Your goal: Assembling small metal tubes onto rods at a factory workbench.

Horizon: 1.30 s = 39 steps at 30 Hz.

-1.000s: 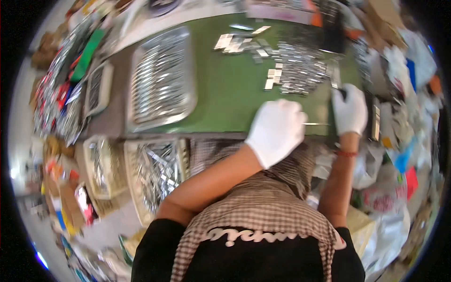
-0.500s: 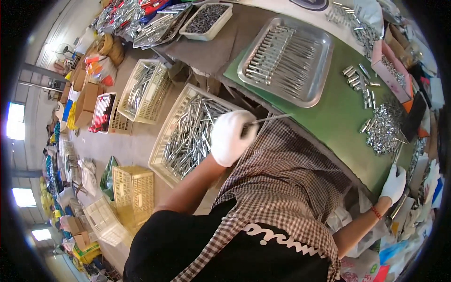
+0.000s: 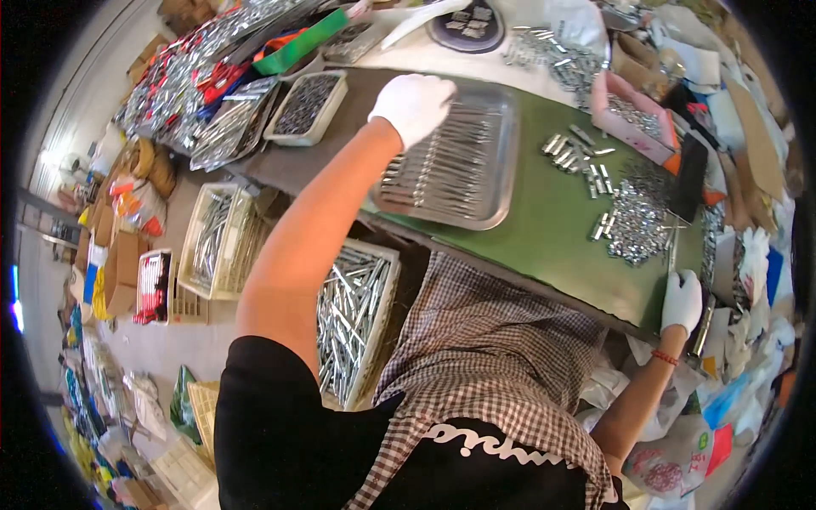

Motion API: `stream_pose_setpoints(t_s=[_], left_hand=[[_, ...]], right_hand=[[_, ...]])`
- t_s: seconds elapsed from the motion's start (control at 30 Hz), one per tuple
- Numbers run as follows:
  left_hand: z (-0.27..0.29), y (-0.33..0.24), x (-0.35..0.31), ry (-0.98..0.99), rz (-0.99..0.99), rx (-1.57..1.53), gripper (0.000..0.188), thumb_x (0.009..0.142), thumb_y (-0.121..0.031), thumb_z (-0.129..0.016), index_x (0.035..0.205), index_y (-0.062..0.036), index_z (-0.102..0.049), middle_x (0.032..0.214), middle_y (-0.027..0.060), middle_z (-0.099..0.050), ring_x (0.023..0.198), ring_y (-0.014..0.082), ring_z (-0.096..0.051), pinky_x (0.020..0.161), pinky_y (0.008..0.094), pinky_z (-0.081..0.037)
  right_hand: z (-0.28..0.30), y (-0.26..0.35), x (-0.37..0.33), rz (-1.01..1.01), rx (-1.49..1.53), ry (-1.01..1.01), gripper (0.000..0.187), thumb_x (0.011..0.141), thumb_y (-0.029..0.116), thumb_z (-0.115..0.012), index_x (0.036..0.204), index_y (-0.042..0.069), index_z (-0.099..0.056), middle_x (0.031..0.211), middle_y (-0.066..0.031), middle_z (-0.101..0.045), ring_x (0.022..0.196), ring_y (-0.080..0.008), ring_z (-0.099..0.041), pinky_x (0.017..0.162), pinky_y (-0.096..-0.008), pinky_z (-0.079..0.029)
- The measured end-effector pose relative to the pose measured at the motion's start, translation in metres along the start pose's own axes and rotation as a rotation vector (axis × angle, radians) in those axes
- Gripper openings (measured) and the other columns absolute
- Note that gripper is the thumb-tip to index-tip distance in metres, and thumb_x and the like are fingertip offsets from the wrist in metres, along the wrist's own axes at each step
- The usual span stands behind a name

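Observation:
My left hand [image 3: 414, 109], in a white glove, is over the far left corner of a shiny metal tray [image 3: 501, 170]. Its fingers are curled, and whatever is in them is hidden. Thin metal rods with thicker cylindrical ends [image 3: 455, 166] lie in a row in the tray. Also gloved, my right hand [image 3: 682, 300] is at the right edge of the green mat [image 3: 544, 246], closed around a slim metal rod [image 3: 673, 248] that points away from me. Beyond it lies a heap of small shiny metal parts [image 3: 633, 223], with short metal sleeves [image 3: 561, 153] farther left.
A pink box [image 3: 614, 126] of small parts stands at the back right. Left of the tray is a white bin [image 3: 338, 100] of dark small pieces. Below the table edge, a cream crate [image 3: 388, 297] holds many metal rods. Bundled metal pieces [image 3: 221, 76] cover the far left.
My left hand, which held a thin metal rod by the table's front edge, has moved up and away to the tray's far left corner. My right hand stays around its rod. The view has shifted.

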<state>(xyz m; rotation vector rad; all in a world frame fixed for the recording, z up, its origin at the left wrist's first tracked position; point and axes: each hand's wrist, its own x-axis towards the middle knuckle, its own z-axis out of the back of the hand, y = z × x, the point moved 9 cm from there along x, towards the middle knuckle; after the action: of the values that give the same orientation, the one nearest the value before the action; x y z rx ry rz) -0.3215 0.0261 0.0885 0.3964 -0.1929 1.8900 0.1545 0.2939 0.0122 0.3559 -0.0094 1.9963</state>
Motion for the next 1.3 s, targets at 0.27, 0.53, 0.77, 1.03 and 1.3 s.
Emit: stream_pose_setpoints(t_s=[0.27,0.53,0.77,1.03,1.3], left_hand=[[-0.051,0.041,0.008,0.075,-0.088,0.098,0.021,0.091,-0.021,-0.055,0.098,-0.0133,-0.073,0.088,0.0133,-0.066,0.094,0.0329,-0.066,0.087,0.0456,-0.052],[-0.017,-0.045,0.018,0.081,-0.150,0.293,0.019,0.089,-0.014,-0.054,0.092,-0.0119,-0.072,0.089,0.0100,-0.066,0.089,0.0281,-0.066,0.080,0.0417,-0.054],[-0.004,-0.192,0.044,-0.083,-0.565,-0.069,0.016,0.084,-0.008,-0.059,0.097,-0.0098,-0.067,0.095,0.0084,-0.062,0.095,0.0272,-0.062,0.082,0.0398,-0.051],[-0.038,-0.215,0.072,0.026,-0.662,-0.034,0.004,0.082,-0.009,-0.062,0.085,-0.0090,-0.065,0.090,0.0106,-0.065,0.092,0.0300,-0.064,0.079,0.0418,-0.052],[0.016,-0.283,0.020,0.185,-0.540,-0.309,0.009,0.079,-0.015,-0.064,0.081,-0.0064,-0.064,0.075,0.0132,-0.064,0.078,0.0325,-0.066,0.070,0.0456,-0.053]], right_hand=[[0.013,0.017,-0.006,-0.037,-0.001,0.000,0.030,0.089,0.029,-0.062,0.105,0.004,-0.067,0.104,-0.0212,-0.068,0.099,-0.0410,-0.064,0.086,-0.0480,-0.051],[0.019,0.034,0.008,-0.090,-0.218,0.166,0.033,0.089,0.033,-0.057,0.097,0.004,-0.068,0.096,-0.0220,-0.071,0.091,-0.0401,-0.070,0.083,-0.0490,-0.056],[0.066,0.023,-0.014,-0.181,0.041,-0.001,0.022,0.088,0.025,-0.059,0.094,0.005,-0.066,0.090,-0.0210,-0.071,0.086,-0.0413,-0.069,0.078,-0.0478,-0.054],[0.099,0.065,-0.055,0.204,0.350,0.013,0.011,0.078,0.008,-0.063,0.088,0.006,-0.065,0.087,-0.0141,-0.065,0.083,-0.0338,-0.065,0.075,-0.0414,-0.052],[0.069,0.085,-0.077,0.393,0.389,-0.065,0.015,0.083,0.011,-0.072,0.097,0.008,-0.074,0.088,-0.0120,-0.065,0.083,-0.0316,-0.064,0.075,-0.0391,-0.052]])
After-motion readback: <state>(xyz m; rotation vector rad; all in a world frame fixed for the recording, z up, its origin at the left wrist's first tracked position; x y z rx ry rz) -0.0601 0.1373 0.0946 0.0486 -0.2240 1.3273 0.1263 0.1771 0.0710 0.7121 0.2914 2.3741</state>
